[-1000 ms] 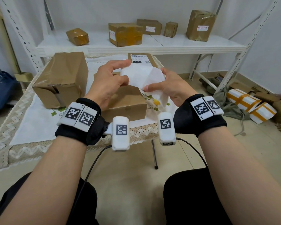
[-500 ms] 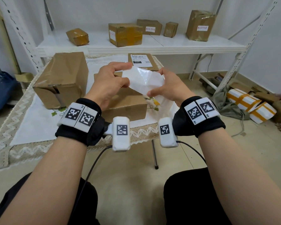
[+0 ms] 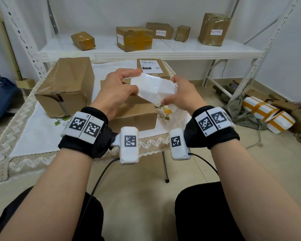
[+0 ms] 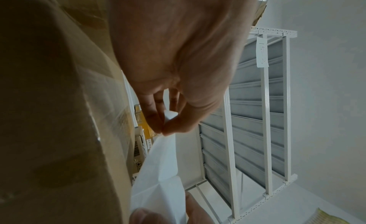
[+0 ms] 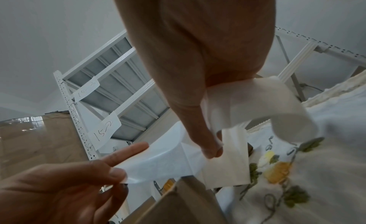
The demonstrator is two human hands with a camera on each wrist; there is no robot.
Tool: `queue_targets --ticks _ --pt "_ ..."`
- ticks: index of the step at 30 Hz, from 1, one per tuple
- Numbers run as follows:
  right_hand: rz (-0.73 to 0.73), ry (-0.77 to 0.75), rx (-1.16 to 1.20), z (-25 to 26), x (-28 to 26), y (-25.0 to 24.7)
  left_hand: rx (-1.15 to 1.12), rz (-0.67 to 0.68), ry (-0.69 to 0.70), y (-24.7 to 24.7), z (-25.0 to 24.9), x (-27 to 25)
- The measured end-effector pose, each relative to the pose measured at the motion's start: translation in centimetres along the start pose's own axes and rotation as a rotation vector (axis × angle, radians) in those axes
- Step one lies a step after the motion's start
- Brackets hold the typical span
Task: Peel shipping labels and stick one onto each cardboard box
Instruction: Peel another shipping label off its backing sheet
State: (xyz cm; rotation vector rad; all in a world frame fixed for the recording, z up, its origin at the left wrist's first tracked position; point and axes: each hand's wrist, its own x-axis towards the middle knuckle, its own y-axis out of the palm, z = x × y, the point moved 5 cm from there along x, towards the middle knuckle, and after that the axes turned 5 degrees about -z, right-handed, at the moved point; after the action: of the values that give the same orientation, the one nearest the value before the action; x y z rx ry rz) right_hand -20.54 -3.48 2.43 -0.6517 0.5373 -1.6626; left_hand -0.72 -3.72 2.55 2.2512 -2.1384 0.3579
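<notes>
Counts: 3 cardboard boxes on the tabletop – large box at left, low box under the hands, far box already carrying a printed label. 5 more boxes on the shelf behind, 3 of them with white handwritten tags. One label sheet in play: white, glossy, creased, blank side up, held in the air above the low box. left hand pinches its left corner between thumb and fingertips; right hand grips the right edge, with a curled strip trailing below it in the right wrist view
</notes>
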Motion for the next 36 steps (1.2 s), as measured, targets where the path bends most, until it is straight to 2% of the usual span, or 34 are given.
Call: queue_targets --ticks 9,20,26,36 --pt "0.008 -0.004 -0.046 0.09 0.17 0.09 0.018 0.002 0.006 -0.01 0.16 0.24" --pt "0.028 0.097 0.31 0.11 -0.01 0.58 0.013 -0.052 0.014 -0.83 0.2 0.44" --pt "-0.047 0.08 0.418 -0.02 0.04 0.47 0.003 -0.028 0.012 -0.65 0.31 0.59" --pt "-0.057 0.135 0.556 0.2 -0.48 -0.02 -0.025 0.007 0.002 -0.23 0.08 0.3"
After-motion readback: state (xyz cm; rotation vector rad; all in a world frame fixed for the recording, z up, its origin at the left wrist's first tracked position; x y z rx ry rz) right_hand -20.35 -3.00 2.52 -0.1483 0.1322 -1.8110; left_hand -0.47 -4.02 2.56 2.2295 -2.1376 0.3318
